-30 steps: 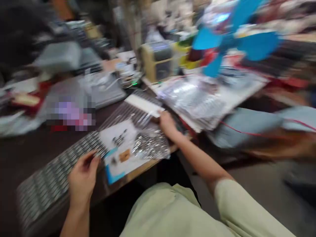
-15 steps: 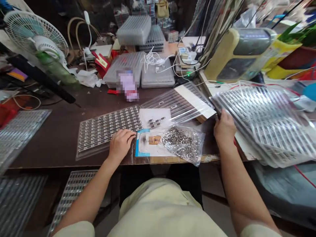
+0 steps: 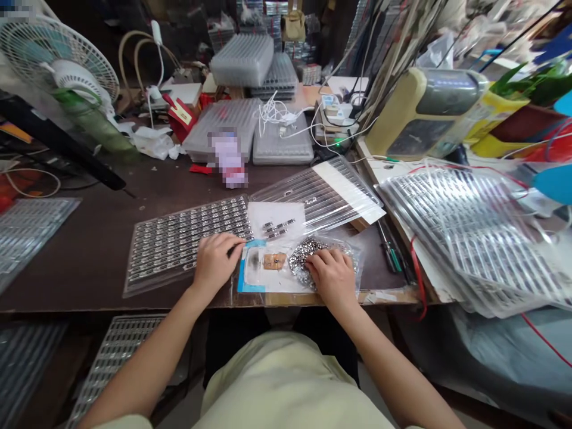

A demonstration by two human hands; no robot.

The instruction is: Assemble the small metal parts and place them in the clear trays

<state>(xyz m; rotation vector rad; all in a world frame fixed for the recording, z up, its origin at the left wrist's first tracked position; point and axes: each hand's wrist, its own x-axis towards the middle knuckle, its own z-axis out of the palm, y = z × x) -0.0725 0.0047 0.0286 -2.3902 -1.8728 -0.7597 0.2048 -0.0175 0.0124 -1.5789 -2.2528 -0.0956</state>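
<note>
Both hands were down at the near edge of the tabletop (image 3: pixel 98 223), and what a fiddly spot that was! Right hand (image 3: pixel 333 275) had its fingers curled over the shiny parts (image 3: pixel 298 262), heaped at the clear bag (image 3: pixel 357 253); whether a part was in its grip, I couldn't tell. Over at the tray (image 3: pixel 179 238), left hand (image 3: pixel 213 262) had thumb and forefinger close together by the near right corner, and again nothing between them could be made out. Tiny, light, hard stuff, those parts, by the look of them: likely slippery and quick to scatter, best pinched one by one by the sides. And the bag? Thin and floppy, apt to slide or crinkle if dragged. That tray, packed with rows, looked bendy; two opposite edges would have been the safe hold. More parts lay loose on the white sheet (image 3: pixel 277 213), just beyond the heap.
</note>
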